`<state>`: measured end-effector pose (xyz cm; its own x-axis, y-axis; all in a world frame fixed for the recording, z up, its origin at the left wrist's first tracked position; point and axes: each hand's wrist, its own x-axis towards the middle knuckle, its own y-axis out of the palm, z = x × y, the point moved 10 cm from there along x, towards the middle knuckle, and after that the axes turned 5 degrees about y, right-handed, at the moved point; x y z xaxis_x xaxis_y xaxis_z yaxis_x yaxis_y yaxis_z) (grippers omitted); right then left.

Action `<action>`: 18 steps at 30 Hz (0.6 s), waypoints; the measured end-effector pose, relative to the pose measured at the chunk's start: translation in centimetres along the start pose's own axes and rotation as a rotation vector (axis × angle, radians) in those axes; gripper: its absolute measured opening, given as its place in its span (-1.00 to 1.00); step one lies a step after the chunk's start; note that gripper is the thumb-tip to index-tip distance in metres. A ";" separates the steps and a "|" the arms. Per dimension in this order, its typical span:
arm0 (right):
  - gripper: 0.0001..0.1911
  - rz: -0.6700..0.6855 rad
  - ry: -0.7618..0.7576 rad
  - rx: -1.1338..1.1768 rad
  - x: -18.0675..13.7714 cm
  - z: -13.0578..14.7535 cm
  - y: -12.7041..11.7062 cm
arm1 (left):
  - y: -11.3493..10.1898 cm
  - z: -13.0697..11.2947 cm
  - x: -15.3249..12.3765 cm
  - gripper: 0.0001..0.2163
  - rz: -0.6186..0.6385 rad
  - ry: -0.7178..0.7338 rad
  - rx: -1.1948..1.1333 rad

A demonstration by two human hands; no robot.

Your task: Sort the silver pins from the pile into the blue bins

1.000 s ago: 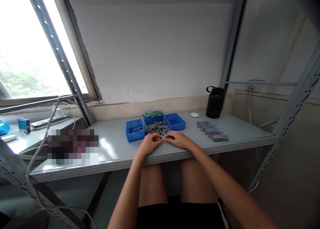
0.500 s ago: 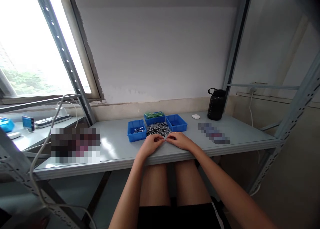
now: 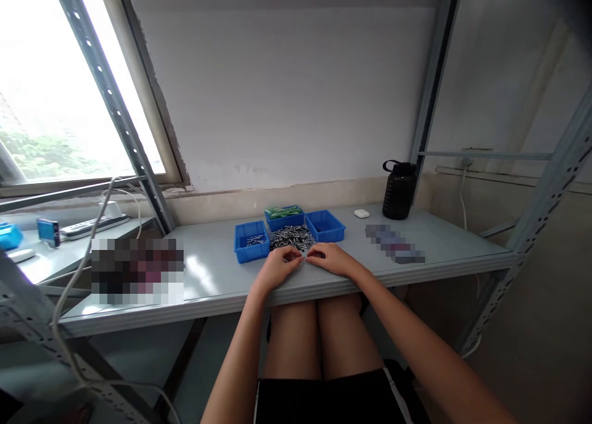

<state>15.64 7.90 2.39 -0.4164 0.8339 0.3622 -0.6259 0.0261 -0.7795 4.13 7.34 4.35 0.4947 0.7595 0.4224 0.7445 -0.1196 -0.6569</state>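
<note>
My left hand [image 3: 282,265] rests near the table's front edge, its fingers drawn together in a pinch. Facing it, a small gap away, my right hand [image 3: 332,259] is also closed at the fingertips. Whatever the fingers hold is too small to make out. Just beyond them lies a pile of thin, shiny metal pieces [image 3: 292,236], like rivets or screws. To its left, a blue bin [image 3: 252,255] contains a few similar pieces. Behind the pile, another blue bin [image 3: 287,223] holds green packets [image 3: 283,212]. A third blue bin [image 3: 333,234] sits at the right, its inside partly dark.
On the grey table [image 3: 213,239] stand a black bottle [image 3: 398,192] and a small white case [image 3: 361,213] at the right rear. Blurred patches cover items at both sides. Metal shelf posts [image 3: 104,78] rise at the corners, and a cable [image 3: 76,276] hangs at left.
My fingertips have parted slightly from each other. My legs have shifted below the table, and the view has tilted a little.
</note>
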 end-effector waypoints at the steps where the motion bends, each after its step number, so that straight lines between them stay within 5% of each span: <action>1: -0.76 -0.001 0.002 0.001 0.0 0.0 0.0 | -0.1 0.0 0.0 -0.85 -0.010 -0.003 -0.003; 18: -0.78 -0.008 0.024 0.001 0.1 -0.4 0.1 | -0.5 0.6 -0.1 -0.87 -0.067 -0.030 -0.057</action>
<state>15.84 8.21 2.13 -0.3957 0.8465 0.3562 -0.6297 0.0322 -0.7762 3.46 7.68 4.24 0.4301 0.7855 0.4451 0.8003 -0.1036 -0.5906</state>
